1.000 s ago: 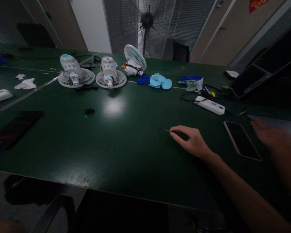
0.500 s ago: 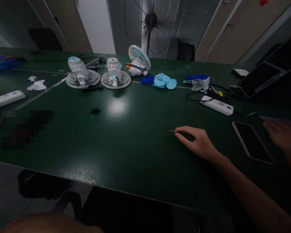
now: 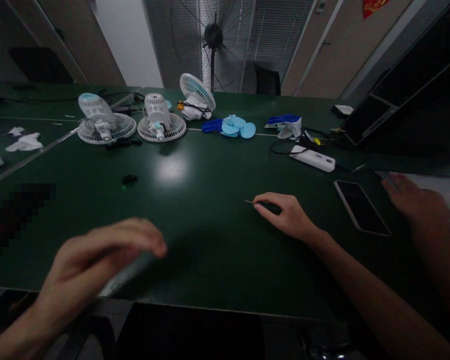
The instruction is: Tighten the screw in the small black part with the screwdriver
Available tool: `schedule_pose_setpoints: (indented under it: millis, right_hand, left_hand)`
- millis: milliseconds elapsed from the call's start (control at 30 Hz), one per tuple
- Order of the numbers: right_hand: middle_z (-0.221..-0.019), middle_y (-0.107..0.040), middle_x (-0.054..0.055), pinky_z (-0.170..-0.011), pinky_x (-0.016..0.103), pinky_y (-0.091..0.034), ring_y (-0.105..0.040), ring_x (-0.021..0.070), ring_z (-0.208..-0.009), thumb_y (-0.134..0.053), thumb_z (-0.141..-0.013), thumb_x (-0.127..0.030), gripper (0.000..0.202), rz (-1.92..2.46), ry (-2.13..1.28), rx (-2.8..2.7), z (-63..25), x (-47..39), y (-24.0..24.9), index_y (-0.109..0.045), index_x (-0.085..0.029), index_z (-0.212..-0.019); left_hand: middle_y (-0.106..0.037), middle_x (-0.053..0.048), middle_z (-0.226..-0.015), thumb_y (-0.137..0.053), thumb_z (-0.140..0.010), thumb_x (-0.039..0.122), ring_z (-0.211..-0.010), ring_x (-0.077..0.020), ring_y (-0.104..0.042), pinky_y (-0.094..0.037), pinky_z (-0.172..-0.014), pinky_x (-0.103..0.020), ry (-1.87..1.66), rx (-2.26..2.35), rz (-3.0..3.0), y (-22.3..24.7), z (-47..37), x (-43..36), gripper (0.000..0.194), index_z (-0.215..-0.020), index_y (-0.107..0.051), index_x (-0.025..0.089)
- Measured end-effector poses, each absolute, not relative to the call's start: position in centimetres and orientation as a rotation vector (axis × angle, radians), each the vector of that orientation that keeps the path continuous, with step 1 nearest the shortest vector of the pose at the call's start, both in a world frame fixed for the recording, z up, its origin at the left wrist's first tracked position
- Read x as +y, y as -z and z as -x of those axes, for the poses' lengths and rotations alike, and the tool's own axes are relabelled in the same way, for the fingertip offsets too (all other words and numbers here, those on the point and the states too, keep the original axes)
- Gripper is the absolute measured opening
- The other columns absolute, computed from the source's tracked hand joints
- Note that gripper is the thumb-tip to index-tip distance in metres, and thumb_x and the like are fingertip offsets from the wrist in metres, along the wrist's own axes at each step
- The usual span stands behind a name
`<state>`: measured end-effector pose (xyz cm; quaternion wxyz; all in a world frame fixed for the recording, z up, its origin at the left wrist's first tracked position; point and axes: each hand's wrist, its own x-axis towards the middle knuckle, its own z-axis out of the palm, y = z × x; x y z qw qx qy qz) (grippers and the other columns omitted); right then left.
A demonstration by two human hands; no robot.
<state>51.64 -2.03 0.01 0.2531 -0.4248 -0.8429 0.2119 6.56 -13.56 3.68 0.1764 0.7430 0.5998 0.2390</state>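
Note:
My right hand [image 3: 287,215] rests on the dark green table [image 3: 195,200], fingers wrapped round the dark handle of a small screwdriver [image 3: 269,206]. The tool's thin metal shaft points left, just above the tabletop. Over the front part of the table hovers my left hand [image 3: 101,255], slightly blurred, its fingers stretched and a little curved with nothing in them. A small black part [image 3: 129,179] with a green bit lies beyond it. To the right of my right hand lies a phone [image 3: 362,208], dark screen up.
At the back stand white fans [image 3: 159,120], a light-blue fan blade [image 3: 238,126] and blue-white gloves [image 3: 285,125]. A white power strip [image 3: 313,158] with cables lies behind the phone. Another person's hand [image 3: 412,197] rests by a clear sheet [image 3: 446,187] at right.
My left hand has come into view from below, over the table's front left. The view has turned right. My right hand keeps its grip on the screwdriver.

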Motion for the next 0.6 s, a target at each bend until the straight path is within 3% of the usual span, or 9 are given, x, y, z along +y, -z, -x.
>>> schedule_pose_setpoints:
  millis: [100,200,433,600]
  right_hand:
    - [-0.113,-0.078,0.007,-0.082,0.037,-0.064,-0.075,0.0229,-0.100,-0.059,-0.103,-0.037,0.026,1.150,-0.590,-2.279,-51.7,-2.1,-0.1,-0.074,-0.023,-0.119]
    - [-0.114,-0.078,0.006,-0.084,0.038,-0.064,-0.074,0.0224,-0.101,-0.059,-0.103,-0.036,0.026,1.131,-0.608,-2.278,-51.8,-2.1,0.0,-0.073,-0.023,-0.121]
    - [-0.116,-0.077,0.005,-0.088,0.039,-0.063,-0.074,0.0219,-0.104,-0.058,-0.104,-0.036,0.026,1.122,-0.627,-2.293,-52.0,-2.0,0.4,-0.071,-0.023,-0.123]
    - [-0.116,-0.076,0.006,-0.088,0.039,-0.062,-0.073,0.0220,-0.104,-0.058,-0.105,-0.037,0.026,1.125,-0.632,-2.299,-51.9,-2.0,0.3,-0.071,-0.023,-0.123]
  left_hand:
    - [-0.073,-0.007,-0.121,-0.051,-0.097,0.055,-0.103,-0.0310,-0.068,-0.056,-0.085,-0.045,-0.727,1.992,-2.050,-3.7,-5.9,-6.2,0.044,-0.124,-0.073,0.027]
    - [-0.069,-0.015,-0.117,-0.054,-0.093,0.064,-0.096,-0.0294,-0.067,-0.054,-0.085,-0.041,-0.504,2.281,-1.997,-2.3,-3.2,-2.1,0.063,-0.124,-0.068,0.010]
    - [-0.067,-0.012,-0.119,-0.045,-0.102,0.050,-0.099,-0.0273,-0.066,-0.050,-0.092,-0.038,-0.367,2.215,-2.211,-0.6,0.2,-1.2,0.050,-0.116,-0.073,0.011]
    - [-0.067,-0.013,-0.123,-0.045,-0.101,0.038,-0.103,-0.0288,-0.067,-0.051,-0.092,-0.040,-0.181,2.224,-2.225,-1.4,0.5,-0.8,0.041,-0.123,-0.069,0.012]
